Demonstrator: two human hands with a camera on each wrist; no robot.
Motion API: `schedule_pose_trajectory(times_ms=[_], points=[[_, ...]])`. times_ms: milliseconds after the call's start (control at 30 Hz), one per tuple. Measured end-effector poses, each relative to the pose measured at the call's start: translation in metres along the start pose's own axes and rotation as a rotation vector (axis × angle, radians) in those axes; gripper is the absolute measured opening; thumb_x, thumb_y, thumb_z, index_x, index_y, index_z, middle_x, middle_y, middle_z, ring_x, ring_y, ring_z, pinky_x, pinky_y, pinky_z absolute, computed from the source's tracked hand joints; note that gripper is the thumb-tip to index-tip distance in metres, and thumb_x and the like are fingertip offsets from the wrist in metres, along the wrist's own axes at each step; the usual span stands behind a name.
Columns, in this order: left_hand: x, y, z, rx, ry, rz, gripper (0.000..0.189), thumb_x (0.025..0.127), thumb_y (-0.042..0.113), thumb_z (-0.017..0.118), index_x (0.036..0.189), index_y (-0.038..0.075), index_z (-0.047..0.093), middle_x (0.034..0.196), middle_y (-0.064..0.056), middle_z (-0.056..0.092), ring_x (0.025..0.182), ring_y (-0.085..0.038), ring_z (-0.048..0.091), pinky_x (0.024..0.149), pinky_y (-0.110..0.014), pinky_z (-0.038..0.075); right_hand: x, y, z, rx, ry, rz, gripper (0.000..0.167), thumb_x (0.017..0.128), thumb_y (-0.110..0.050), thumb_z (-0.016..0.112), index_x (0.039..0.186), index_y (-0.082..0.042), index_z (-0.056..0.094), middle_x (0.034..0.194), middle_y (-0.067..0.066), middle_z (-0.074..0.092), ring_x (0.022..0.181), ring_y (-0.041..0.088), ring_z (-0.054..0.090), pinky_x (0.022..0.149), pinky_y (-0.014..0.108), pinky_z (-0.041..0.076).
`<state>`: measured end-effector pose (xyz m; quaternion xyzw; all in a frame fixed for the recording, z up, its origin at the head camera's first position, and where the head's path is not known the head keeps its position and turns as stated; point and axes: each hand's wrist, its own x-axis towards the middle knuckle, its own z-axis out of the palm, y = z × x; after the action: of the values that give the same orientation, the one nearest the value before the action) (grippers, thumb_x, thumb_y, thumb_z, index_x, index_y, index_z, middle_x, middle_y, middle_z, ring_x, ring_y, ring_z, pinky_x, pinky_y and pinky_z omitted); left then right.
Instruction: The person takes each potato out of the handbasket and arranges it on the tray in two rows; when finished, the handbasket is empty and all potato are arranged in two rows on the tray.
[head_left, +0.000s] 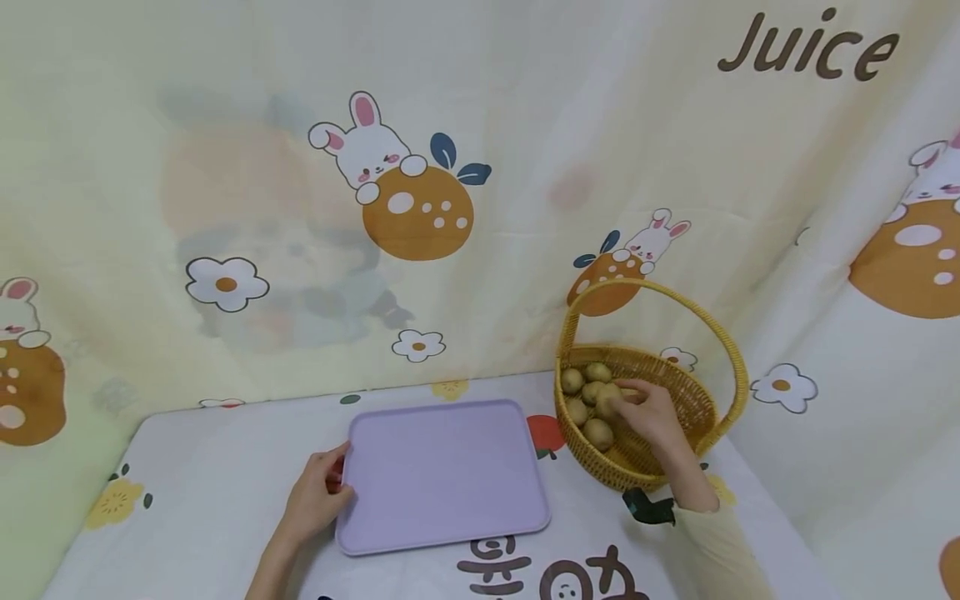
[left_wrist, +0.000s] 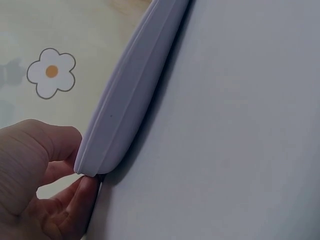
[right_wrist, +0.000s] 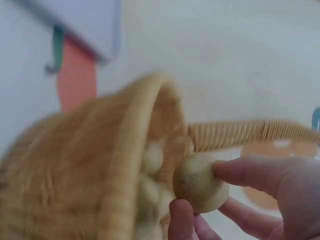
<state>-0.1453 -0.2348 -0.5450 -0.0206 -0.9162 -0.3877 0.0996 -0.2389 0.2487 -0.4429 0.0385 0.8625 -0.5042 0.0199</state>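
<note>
My right hand point(head_left: 651, 412) pinches a round, yellowish-green speckled fruit point(right_wrist: 197, 182) between thumb and fingertips, over the left part of the wicker basket point(head_left: 682, 383). Several similar fruits point(head_left: 597, 434) lie against the basket's left inner side. In the right wrist view, the held fruit is beside the basket's rim, with blurred fruits behind it. My left hand point(head_left: 315, 492) grips the left edge of a light purple rectangular tray point(head_left: 442, 475), its thumb and fingers around the rim. The left wrist view shows the tray's raised side point(left_wrist: 120, 105) between them.
The basket's tall arched handle point(head_left: 705, 312) rises above my right hand. Under everything is a white printed tablecloth point(head_left: 225, 475). A curtain with rabbits and flowers point(head_left: 525, 317) hangs behind the table. Near my right wrist is a dark green strap-like piece point(head_left: 648, 508).
</note>
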Motion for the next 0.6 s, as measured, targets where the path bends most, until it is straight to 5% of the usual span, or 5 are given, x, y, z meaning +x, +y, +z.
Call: schedule_pose_trajectory(times_ms=[400, 600], points=[[0.001, -0.002, 0.000, -0.018, 0.001, 0.013, 0.063, 0.073, -0.003, 0.066, 0.135, -0.004, 0.056, 0.105, -0.014, 0.055, 0.080, -0.015, 0.055, 0.072, -0.029, 0.048, 0.004, -0.040, 0.044, 0.162, -0.042, -0.027, 0.047, 0.090, -0.008, 0.065, 0.133, 0.008, 0.055, 0.097, 0.016, 0.060, 0.068, 0.015, 0.062, 0.061, 0.030, 0.053], [0.001, -0.004, 0.001, -0.010, -0.020, -0.020, 0.065, 0.073, -0.002, 0.066, 0.137, -0.003, 0.054, 0.107, -0.015, 0.055, 0.082, -0.016, 0.055, 0.073, -0.030, 0.048, 0.008, -0.050, 0.070, 0.148, -0.047, -0.089, 0.046, 0.087, -0.006, 0.065, 0.131, 0.006, 0.057, 0.089, 0.014, 0.061, 0.061, 0.013, 0.056, 0.057, 0.025, 0.049]])
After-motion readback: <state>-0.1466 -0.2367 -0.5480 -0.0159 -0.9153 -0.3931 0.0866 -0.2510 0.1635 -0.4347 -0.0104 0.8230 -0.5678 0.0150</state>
